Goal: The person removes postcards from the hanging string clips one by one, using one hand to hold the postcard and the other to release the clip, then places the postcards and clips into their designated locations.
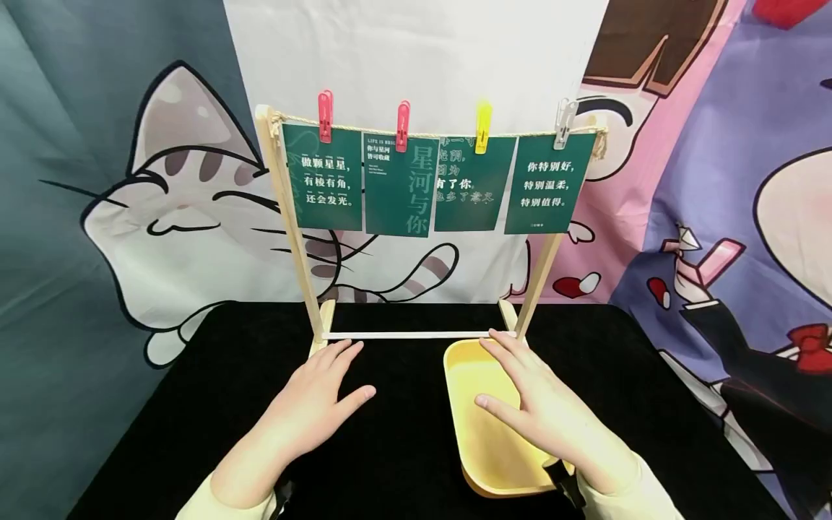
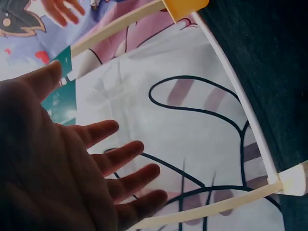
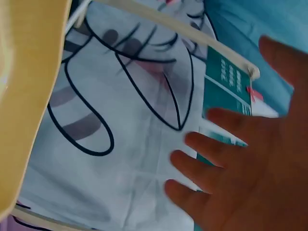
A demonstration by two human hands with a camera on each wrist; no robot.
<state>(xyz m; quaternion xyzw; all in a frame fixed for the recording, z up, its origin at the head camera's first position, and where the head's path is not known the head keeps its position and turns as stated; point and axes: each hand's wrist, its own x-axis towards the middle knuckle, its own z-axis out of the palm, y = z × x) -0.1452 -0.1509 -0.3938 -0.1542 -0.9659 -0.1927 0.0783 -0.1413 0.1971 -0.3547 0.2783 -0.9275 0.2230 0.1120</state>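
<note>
My left hand [image 1: 312, 404] hovers over the black table in front of the wooden frame's left foot, fingers extended and holding nothing. Above the yellow tray [image 1: 477, 462] is my right hand [image 1: 546, 404], also with extended fingers and nothing in it. Behind both hands stands the wooden frame [image 1: 295, 231] with a string [image 1: 383, 133] across its top. Several green cards with white writing hang there in a row, such as the rightmost card [image 1: 546, 184]. Two pink clothespins [image 1: 326, 115], a yellow clothespin [image 1: 483, 126] and a clear clothespin [image 1: 565, 123] hold them.
A white crossbar [image 1: 416, 335] joins the frame's feet low down, just behind the tray. Black cloth [image 1: 390, 448] covers the table. Behind it hangs a printed cartoon backdrop [image 1: 188, 224] with a striped cat.
</note>
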